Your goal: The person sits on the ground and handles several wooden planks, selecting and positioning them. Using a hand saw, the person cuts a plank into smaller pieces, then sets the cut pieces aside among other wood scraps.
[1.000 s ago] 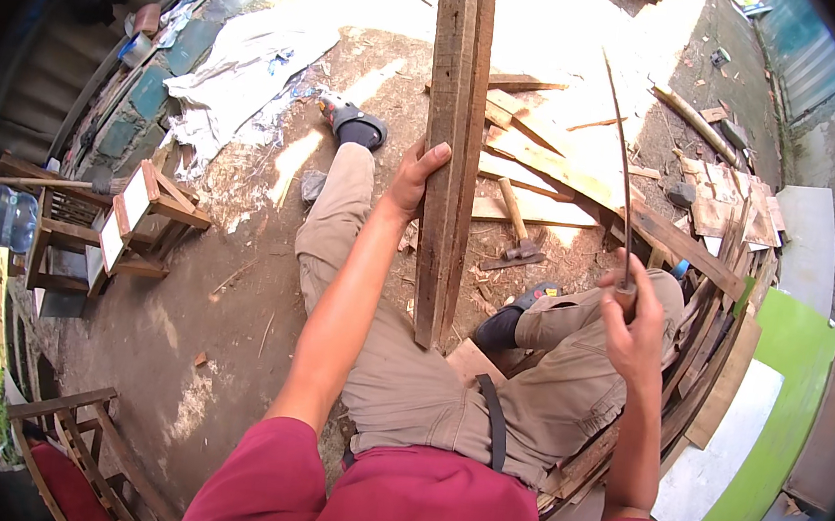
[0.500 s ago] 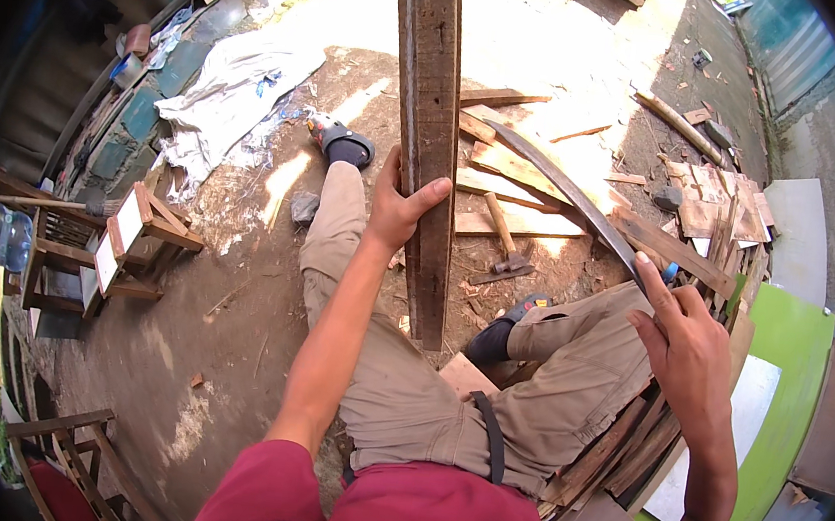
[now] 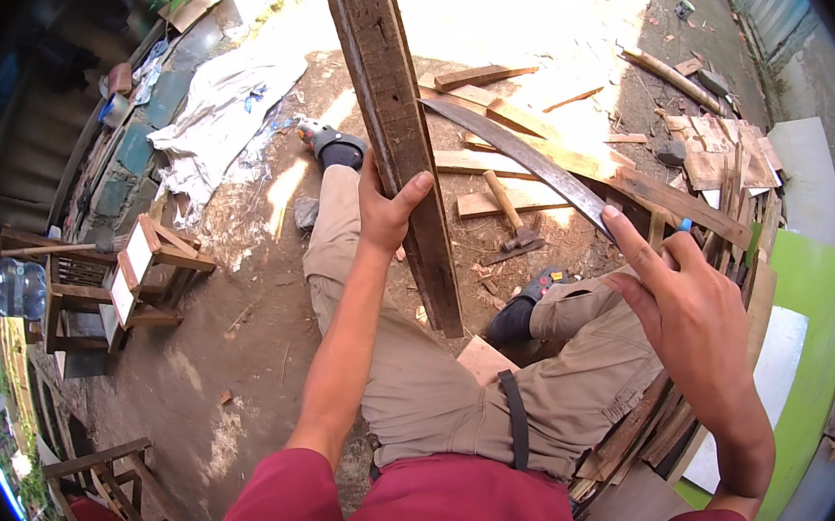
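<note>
My left hand (image 3: 389, 208) is wrapped round a long, dark, weathered wooden beam (image 3: 388, 97), thumb across its face. The beam stands raised in front of me, its top leaning left and its lower end over my lap. In my right hand (image 3: 689, 312) is a machete (image 3: 528, 159) with a long, slightly curved blade, my index finger stretched along it. The blade's tip points left and reaches the beam's right edge in the picture; whether it touches I cannot tell. My right palm hides the machete's handle.
A hammer (image 3: 516, 225) lies on the ground between my feet, among loose boards (image 3: 578, 155). More scrap wood (image 3: 714, 153) is piled at the right, beside a green panel (image 3: 803, 328). To the left are a small wooden chair (image 3: 139, 279), a water bottle (image 3: 15, 287) and a white cloth (image 3: 221, 111).
The beam's top has tipped to the left and its lower end has swung slightly right. The machete's tip has shifted left and is closer to the beam. The whole view has turned slightly.
</note>
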A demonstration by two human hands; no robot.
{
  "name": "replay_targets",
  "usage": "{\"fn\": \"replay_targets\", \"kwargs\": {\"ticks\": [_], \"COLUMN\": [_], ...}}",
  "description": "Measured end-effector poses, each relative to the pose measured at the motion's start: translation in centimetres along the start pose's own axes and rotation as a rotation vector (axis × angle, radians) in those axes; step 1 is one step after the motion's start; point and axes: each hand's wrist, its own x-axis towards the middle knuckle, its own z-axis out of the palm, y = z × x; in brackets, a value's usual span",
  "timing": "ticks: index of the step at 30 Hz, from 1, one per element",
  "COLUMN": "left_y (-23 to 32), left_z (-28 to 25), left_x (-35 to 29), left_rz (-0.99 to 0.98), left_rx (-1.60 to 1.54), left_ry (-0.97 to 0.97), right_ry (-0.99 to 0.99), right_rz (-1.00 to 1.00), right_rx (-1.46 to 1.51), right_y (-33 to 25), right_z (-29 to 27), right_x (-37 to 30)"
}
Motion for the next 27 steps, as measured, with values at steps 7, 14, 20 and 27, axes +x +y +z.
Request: {"fn": "replay_targets", "kwargs": {"ticks": [7,14,20,27], "left_y": [0.3,0.3,-0.2,-1.2], "left_z": [0.1,-0.3,0.1,-0.1], "left_x": [0.0,-0.4,-1.0,-1.9], "left_rz": [-0.004,0.026,0.016,0.033], "left_rx": [0.002,0.083,0.116,0.113], "left_ry": [-0.001,0.018,0.030,0.083], "right_ry": [-0.011,-0.031,0.054,-0.065], "right_rz": [-0.008,-0.007,0.030,0.060], "right_rx": [-0.009,-0.028,-0.140,-0.151], "right_y": [0.1,-0.2,0.1,0.8], "right_z": [0.1,-0.4,-0.2,-0.7], "right_x": [0.1,0.3,0.8,2.1]}}
